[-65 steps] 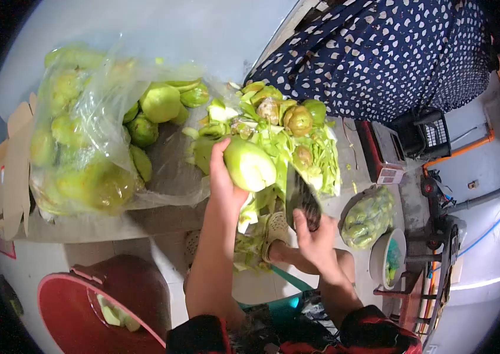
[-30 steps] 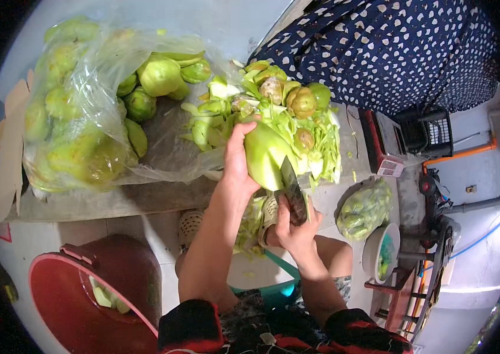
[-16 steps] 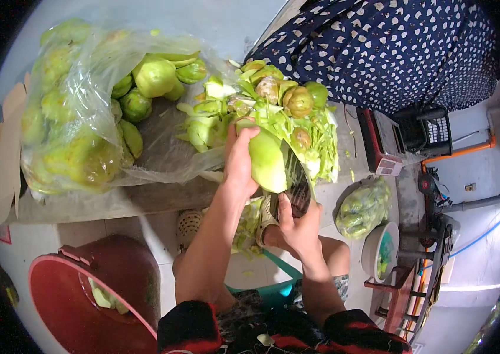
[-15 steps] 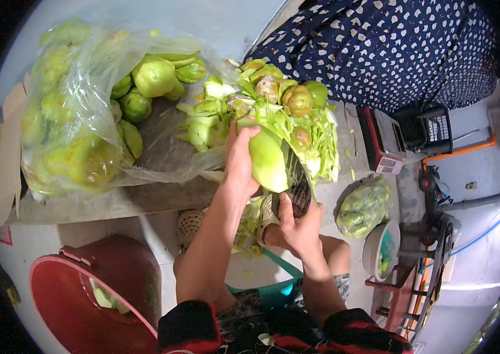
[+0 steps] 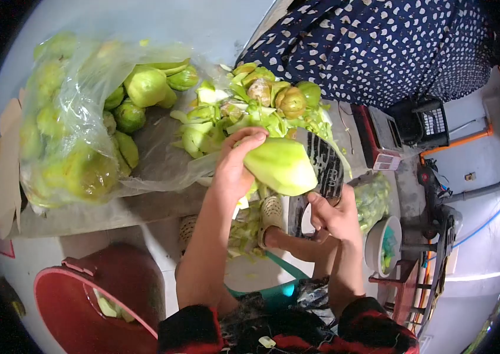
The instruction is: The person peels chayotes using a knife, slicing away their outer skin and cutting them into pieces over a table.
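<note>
On our tabletop (image 5: 94, 224), a plastic bag (image 5: 79, 127) holds many unpared fruits (image 5: 147, 85) beside peelings (image 5: 197, 140), while our left hand (image 5: 231, 171) has its grip closed round one seemingly mostly pared fruit (image 5: 282, 168), our right hand (image 5: 338, 217) clasping the knife (image 5: 328, 165) beside it.

The person wears a black top with red patches on its short sleeves (image 5: 190, 330), patterned grey-and-black shorts (image 5: 312, 298) and pale, perforated clogs (image 5: 272, 212).

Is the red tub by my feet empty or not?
The red tub is not empty: pale green pieces show inside it.
</note>
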The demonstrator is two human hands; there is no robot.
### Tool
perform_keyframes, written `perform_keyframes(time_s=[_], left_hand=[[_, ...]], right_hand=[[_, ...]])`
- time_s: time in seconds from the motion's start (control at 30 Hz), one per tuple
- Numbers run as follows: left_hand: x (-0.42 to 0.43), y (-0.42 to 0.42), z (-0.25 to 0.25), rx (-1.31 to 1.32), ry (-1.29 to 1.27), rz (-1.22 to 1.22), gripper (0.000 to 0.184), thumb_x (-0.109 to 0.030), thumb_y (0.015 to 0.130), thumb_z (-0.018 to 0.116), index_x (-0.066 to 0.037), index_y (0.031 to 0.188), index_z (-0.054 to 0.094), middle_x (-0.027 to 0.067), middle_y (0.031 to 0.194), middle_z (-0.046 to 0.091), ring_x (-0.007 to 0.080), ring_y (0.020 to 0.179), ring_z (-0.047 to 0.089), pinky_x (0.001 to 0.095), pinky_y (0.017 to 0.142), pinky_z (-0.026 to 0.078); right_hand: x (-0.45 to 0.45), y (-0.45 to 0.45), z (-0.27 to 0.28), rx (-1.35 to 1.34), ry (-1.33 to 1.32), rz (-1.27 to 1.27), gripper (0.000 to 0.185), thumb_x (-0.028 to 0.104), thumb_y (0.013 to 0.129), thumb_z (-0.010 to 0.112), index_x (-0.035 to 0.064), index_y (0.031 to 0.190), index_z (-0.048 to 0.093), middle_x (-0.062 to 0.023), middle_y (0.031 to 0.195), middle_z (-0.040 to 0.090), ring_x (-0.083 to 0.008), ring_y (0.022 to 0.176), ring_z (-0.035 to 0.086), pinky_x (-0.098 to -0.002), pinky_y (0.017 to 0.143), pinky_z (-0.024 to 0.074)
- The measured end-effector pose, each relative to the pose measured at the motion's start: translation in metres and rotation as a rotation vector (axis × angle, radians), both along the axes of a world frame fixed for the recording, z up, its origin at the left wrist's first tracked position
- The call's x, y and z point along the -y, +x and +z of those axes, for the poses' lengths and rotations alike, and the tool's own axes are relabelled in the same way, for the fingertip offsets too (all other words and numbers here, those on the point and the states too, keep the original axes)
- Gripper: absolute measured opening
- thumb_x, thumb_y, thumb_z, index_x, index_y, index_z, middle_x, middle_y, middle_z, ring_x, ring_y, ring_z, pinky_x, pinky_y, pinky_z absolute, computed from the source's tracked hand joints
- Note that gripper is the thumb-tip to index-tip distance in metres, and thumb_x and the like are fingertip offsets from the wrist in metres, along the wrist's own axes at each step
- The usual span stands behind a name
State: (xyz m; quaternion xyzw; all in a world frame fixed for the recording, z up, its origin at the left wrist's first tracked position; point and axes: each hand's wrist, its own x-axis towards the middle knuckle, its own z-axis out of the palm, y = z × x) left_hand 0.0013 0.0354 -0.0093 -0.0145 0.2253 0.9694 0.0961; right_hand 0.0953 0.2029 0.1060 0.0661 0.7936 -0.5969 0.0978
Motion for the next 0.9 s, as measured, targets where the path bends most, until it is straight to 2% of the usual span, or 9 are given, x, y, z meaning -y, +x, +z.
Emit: perform_keyframes(time_s=[0.13,0.2,0.33,0.4,0.5,0.6,0.63,0.77,0.9], left_hand=[[-0.012,-0.003,-0.009,0.177,0.153,-0.04,0.021,-0.021,0.089,0.06,-0.002,0.097,0.062,0.0133,0.093,0.068,0.0254,0.086,0.065,0.0398,0.079,0.053],[-0.02,-0.005,-0.01,0.456,0.236,-0.032,0.022,-0.022,0.091,0.057,-0.001,0.097,0.061,0.012,0.093,0.067,0.0253,0.086,0.065,0.0388,0.079,0.053],[-0.029,0.005,-0.008,0.5,0.287,0.06,0.023,-0.023,0.093,0.053,-0.001,0.097,0.059,0.0114,0.092,0.066,0.0257,0.085,0.064,0.0381,0.079,0.053],[-0.025,0.0,-0.008,0.418,0.17,0.071,0.023,-0.022,0.093,0.051,-0.001,0.099,0.058,0.0114,0.091,0.065,0.0257,0.084,0.064,0.0382,0.078,0.054],[-0.01,-0.002,-0.009,0.324,0.014,0.004,0.023,-0.022,0.093,0.05,-0.001,0.099,0.058,0.0119,0.092,0.065,0.0253,0.085,0.064,0.0386,0.077,0.054],[-0.022,0.0,-0.003,0.525,0.204,-0.013,0.018,-0.02,0.092,0.053,-0.002,0.093,0.058,0.0107,0.086,0.063,0.0224,0.078,0.063,0.0368,0.071,0.054],[-0.028,0.005,0.006,0.521,0.269,0.031,0.019,-0.019,0.092,0.052,-0.001,0.093,0.058,0.0116,0.084,0.063,0.0238,0.076,0.063,0.038,0.071,0.054],[-0.021,0.002,-0.007,0.455,0.111,-0.013,0.019,-0.018,0.092,0.052,0.0,0.095,0.058,0.0123,0.085,0.064,0.0245,0.076,0.063,0.0388,0.07,0.054],[-0.026,0.004,0.002,0.486,0.192,0.003,0.021,-0.018,0.093,0.049,0.001,0.096,0.058,0.0132,0.089,0.064,0.0242,0.082,0.063,0.0394,0.075,0.053]], right_hand=[[-0.004,-0.004,-0.006,0.018,-0.035,0.082,0.005,-0.006,0.087,0.056,-0.0023,0.084,0.055,-0.0006,0.053,0.051,-0.0086,0.041,0.046,-0.0256,0.038,0.0348],[0.008,-0.003,-0.02,-0.017,-0.102,-0.02,0.005,-0.007,0.085,0.055,-0.0032,0.081,0.054,-0.0022,0.054,0.052,-0.01,0.041,0.047,-0.0271,0.038,0.0371],[0.019,-0.002,-0.05,-0.109,-0.193,-0.143,0.007,-0.008,0.083,0.053,-0.0037,0.078,0.054,-0.0028,0.053,0.052,-0.0104,0.042,0.049,-0.0274,0.038,0.0385],[0.017,-0.002,-0.049,-0.114,-0.215,-0.194,0.007,-0.008,0.082,0.053,-0.0037,0.076,0.055,-0.003,0.054,0.052,-0.0105,0.043,0.05,-0.0272,0.039,0.0388],[0.009,-0.006,-0.034,0.05,-0.098,-0.043,0.009,-0.007,0.081,0.052,-0.0027,0.073,0.055,-0.0038,0.054,0.054,-0.0107,0.042,0.05,-0.0271,0.038,0.0388],[0.024,0.001,-0.044,-0.057,0.058,-0.157,0.008,-0.006,0.081,0.053,-0.0029,0.074,0.056,-0.0036,0.053,0.054,-0.0107,0.041,0.05,-0.027,0.038,0.0383],[0.031,0.004,-0.06,-0.157,-0.116,-0.233,0.006,-0.006,0.08,0.055,-0.0032,0.075,0.057,-0.0036,0.054,0.054,-0.011,0.041,0.051,-0.0272,0.037,0.0385],[0.014,-0.002,-0.043,0.024,0.022,-0.12,0.007,-0.007,0.079,0.056,-0.0025,0.074,0.057,-0.0038,0.054,0.055,-0.0103,0.042,0.051,-0.027,0.038,0.0406],[0.023,0.001,-0.055,-0.136,-0.038,-0.175,0.001,-0.004,0.082,0.058,-0.0035,0.082,0.057,-0.0037,0.056,0.056,-0.0099,0.042,0.051,-0.0268,0.037,0.0388]])
